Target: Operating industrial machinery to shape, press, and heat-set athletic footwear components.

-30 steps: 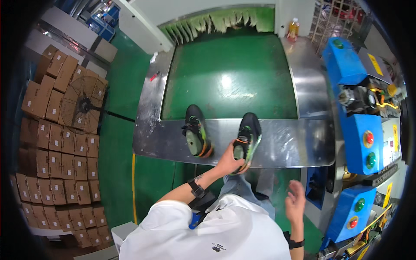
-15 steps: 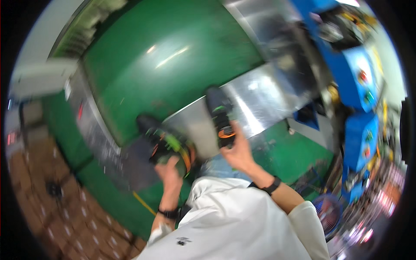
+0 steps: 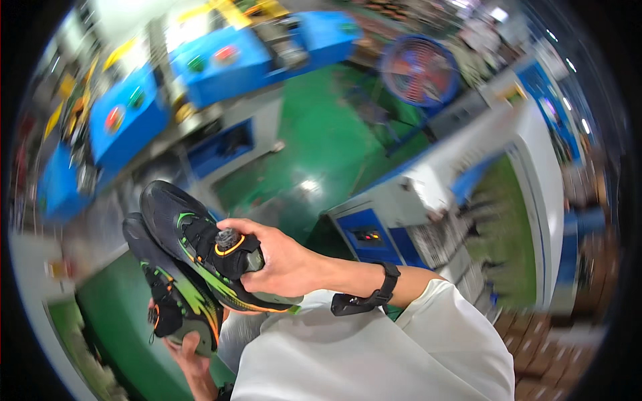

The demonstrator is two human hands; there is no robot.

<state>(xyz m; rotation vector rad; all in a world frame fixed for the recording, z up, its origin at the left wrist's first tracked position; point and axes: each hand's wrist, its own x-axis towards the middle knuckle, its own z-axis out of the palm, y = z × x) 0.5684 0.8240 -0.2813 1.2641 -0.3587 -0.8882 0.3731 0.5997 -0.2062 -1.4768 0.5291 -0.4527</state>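
Two black sneakers with green and orange trim are held side by side in front of me, toes pointing up and left. My right hand (image 3: 284, 260) grips the heel and ankle opening of the right sneaker (image 3: 194, 237), which has a round dark knob by its collar. Lower down, my left hand (image 3: 188, 351) closes round the heel of the left sneaker (image 3: 164, 274). That sneaker is partly covered by the right one, and some of my left fingers are hidden beneath it.
Blue machine boxes (image 3: 127, 117) with red and green buttons line the far left. A round blue fan (image 3: 420, 70) stands on the green floor (image 3: 307, 140). At right is a large white machine (image 3: 545, 194) with a green belt (image 3: 501, 247); brown boxes (image 3: 542, 347) are stacked beyond.
My view has swung round to the right, so the blue machine boxes went from the right side to the far left. The sneakers, held apart before, are now together and closer to me.
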